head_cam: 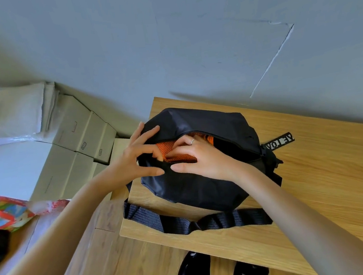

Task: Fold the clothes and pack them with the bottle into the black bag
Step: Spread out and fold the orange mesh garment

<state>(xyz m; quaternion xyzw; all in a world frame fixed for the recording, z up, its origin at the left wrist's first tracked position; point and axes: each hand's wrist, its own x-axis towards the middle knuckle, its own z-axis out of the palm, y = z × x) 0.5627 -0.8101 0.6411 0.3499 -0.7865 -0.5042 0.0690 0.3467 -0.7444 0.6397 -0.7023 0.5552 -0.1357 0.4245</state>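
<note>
the black bag [202,184] is lying on the tabletop [324,179], its zip opening running left to right. orange clothes [168,148] are showing inside, under both hands: left hand [133,157] gripping the opening's left end, right hand [198,158] pressing them down, fingers loosely curled.

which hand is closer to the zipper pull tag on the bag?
Right. The right hand sits in the black bag opening, toward the zipper pull tag; the left hand grips the opening's far end.
</note>
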